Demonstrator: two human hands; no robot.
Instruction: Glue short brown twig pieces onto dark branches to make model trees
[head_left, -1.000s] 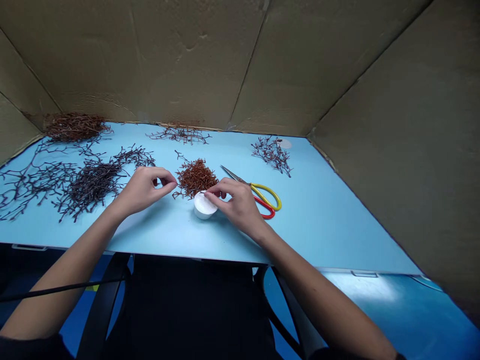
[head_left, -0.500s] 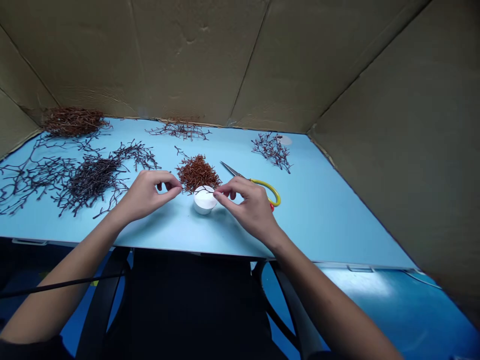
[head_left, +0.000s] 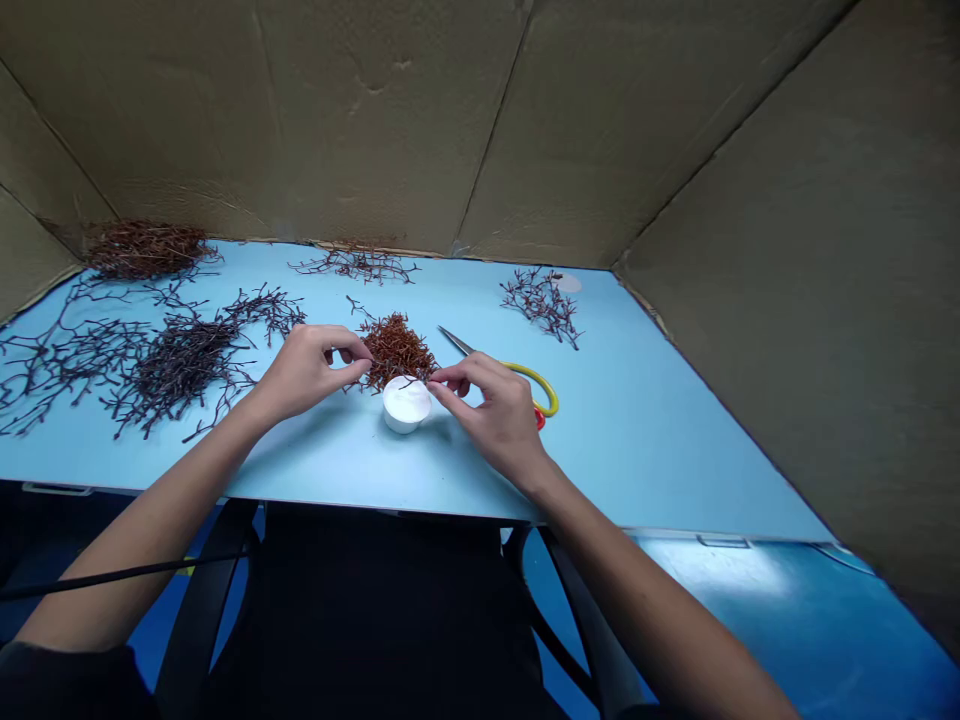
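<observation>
A small white cup (head_left: 406,410) stands near the table's front, filled with something white. My right hand (head_left: 491,405) is closed in a pinch on a thin dark twig (head_left: 409,383), which reaches over the cup's rim. My left hand (head_left: 319,370) also pinches, thumb against fingers, at the left edge of a heap of short reddish-brown twig pieces (head_left: 397,350). Whatever is between its fingertips is too small to make out. Behind my right hand lie scissors (head_left: 536,380) with yellow and red handles, partly covered by it.
Dark branching twigs (head_left: 184,360) spread over the left of the blue table (head_left: 637,430). Reddish twigs (head_left: 146,250) are heaped at the back left. Smaller bunches lie at the back middle (head_left: 360,264) and back right (head_left: 541,305). Cardboard walls (head_left: 360,120) enclose the table.
My left hand has moved slightly right and away from me, up to the reddish-brown heap. My right hand stays by the cup, the twig still in its pinch. The view has shifted slightly.
</observation>
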